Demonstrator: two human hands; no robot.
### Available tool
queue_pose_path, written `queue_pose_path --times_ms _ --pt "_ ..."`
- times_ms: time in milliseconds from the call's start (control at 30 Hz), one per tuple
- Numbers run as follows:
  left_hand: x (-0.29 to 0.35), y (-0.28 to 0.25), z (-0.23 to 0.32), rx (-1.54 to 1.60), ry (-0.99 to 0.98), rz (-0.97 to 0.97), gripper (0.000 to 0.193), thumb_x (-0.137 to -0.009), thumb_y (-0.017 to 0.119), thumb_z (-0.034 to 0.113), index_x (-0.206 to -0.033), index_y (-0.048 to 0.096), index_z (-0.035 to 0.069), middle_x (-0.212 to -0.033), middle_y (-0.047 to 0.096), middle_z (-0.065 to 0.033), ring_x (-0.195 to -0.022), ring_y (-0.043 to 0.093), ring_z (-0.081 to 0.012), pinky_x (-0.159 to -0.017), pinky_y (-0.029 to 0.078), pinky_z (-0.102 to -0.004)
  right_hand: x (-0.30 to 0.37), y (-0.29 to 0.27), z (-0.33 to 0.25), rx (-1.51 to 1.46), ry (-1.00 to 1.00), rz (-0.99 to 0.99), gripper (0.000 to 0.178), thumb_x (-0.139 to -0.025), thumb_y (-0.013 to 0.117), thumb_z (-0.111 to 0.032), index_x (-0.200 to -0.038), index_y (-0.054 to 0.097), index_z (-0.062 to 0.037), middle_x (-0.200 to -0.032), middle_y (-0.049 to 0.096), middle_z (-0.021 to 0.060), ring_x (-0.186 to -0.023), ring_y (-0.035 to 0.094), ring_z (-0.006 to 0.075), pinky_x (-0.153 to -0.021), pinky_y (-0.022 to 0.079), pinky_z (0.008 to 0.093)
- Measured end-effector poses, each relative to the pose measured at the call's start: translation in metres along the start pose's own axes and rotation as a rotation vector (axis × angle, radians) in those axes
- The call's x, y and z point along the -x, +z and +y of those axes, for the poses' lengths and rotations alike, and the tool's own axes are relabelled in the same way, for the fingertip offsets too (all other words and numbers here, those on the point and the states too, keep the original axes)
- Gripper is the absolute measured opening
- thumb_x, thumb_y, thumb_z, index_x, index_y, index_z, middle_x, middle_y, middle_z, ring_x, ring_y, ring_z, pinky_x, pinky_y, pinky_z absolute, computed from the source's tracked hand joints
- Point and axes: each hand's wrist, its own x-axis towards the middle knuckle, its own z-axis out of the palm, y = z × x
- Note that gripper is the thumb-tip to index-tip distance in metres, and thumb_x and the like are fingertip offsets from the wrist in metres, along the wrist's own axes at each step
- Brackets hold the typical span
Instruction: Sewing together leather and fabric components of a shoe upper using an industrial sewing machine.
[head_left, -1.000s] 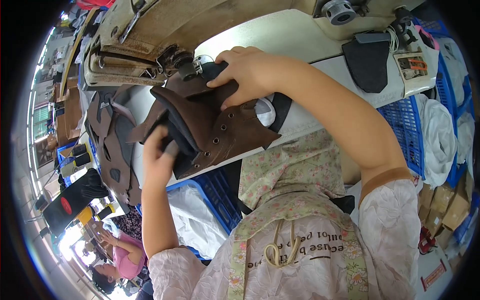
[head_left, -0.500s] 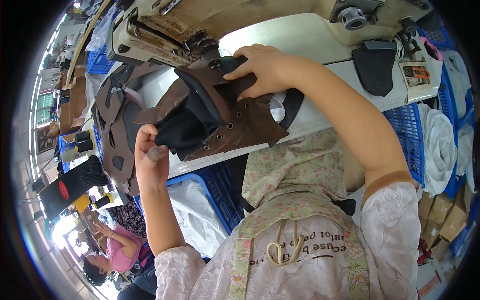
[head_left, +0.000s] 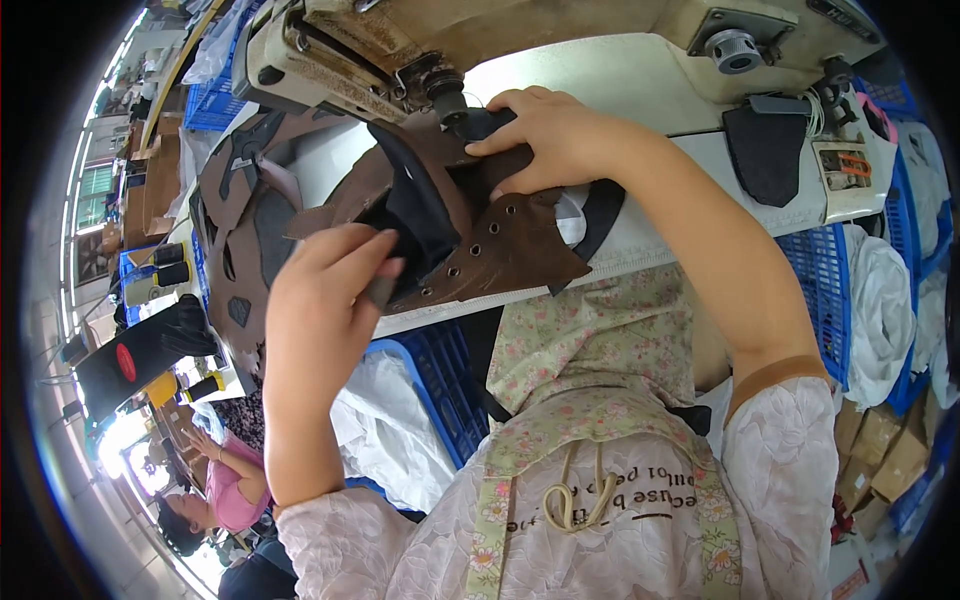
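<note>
A brown shoe upper [head_left: 520, 250] with a row of metal eyelets and a black lining [head_left: 420, 212] lies under the head of a sewing machine [head_left: 330, 70]. My right hand [head_left: 560, 140] grips its far right part close to the presser area, fingers and thumb bent over the brown material. At the upper's left end is my left hand [head_left: 335, 270], slightly blurred, its fingers curled in against the lining. A grey wrap is on one of its fingers. What lies between those fingers is hidden.
More brown cut pieces [head_left: 235, 210] lie on the bench to the left. A black flat piece [head_left: 765, 155] rests at the right of the machine bed. Blue crates with white bags [head_left: 385, 430] stand below, and another person [head_left: 235, 485] sits at lower left.
My left hand has moved right and turned over, from pinching the lining's left edge to covering it with curled fingers. My right hand keeps its grip; the view has shifted slightly.
</note>
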Motion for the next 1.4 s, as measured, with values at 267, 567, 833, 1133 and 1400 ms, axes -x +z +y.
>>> queue_pose_path --times_ms 267,567,833,1133,1400 --pt "-0.015 0.023 -0.014 0.198 -0.029 -0.297 0.017 -0.074 0.066 0.006 -0.087 0.069 -0.003 -0.081 0.061 -0.0149 -0.081 0.06 -0.0344 -0.072 0.048 -0.0421 -0.001 -0.001 -0.008 -0.031 -0.013 0.003 0.054 -0.071 0.079 -0.049 -0.12 0.07 -0.0287 -0.144 0.044 0.0158 -0.13 0.041 0.0383 -0.109 0.034 0.0449" --pt "0.035 0.038 -0.049 1.331 -0.531 0.239 0.016 -0.079 0.067 0.003 -0.093 0.069 -0.005 -0.09 0.062 -0.0076 -0.087 0.058 -0.0164 -0.083 0.042 -0.029 0.001 0.003 0.001 -0.026 -0.011 0.027 0.053 -0.072 0.077 -0.048 -0.121 0.069 -0.029 -0.144 0.044 0.0156 -0.132 0.041 0.0364 -0.111 0.033 0.0434" --pt "0.016 0.01 -0.03 0.671 -0.345 -0.083 0.027 -0.073 0.066 0.001 -0.1 0.067 -0.001 -0.093 0.063 -0.004 -0.085 0.059 -0.0157 -0.075 0.043 -0.0263 0.003 0.003 -0.003 -0.001 -0.002 0.029 0.054 -0.07 0.079 -0.045 -0.121 0.07 -0.0286 -0.144 0.044 0.0164 -0.132 0.04 0.0368 -0.111 0.032 0.0435" --pt "0.011 0.019 -0.029 0.396 -0.165 -0.056 0.025 -0.073 0.072 0.004 -0.097 0.068 -0.001 -0.087 0.064 -0.014 -0.082 0.06 -0.0324 -0.075 0.048 -0.0361 0.002 0.003 -0.003 -0.029 -0.005 0.035 0.054 -0.069 0.079 -0.046 -0.119 0.071 -0.0277 -0.142 0.045 0.0171 -0.131 0.041 0.0376 -0.11 0.033 0.0435" --pt "-0.001 0.015 -0.052 0.514 -0.046 -0.18 0.021 -0.081 0.072 0.017 -0.089 0.068 -0.002 -0.102 0.062 -0.0126 -0.103 0.057 -0.0265 -0.09 0.043 -0.0348 0.003 0.006 -0.004 -0.011 -0.032 0.067 0.056 -0.069 0.079 -0.045 -0.12 0.07 -0.0253 -0.141 0.046 0.018 -0.129 0.042 0.0372 -0.109 0.033 0.0432"
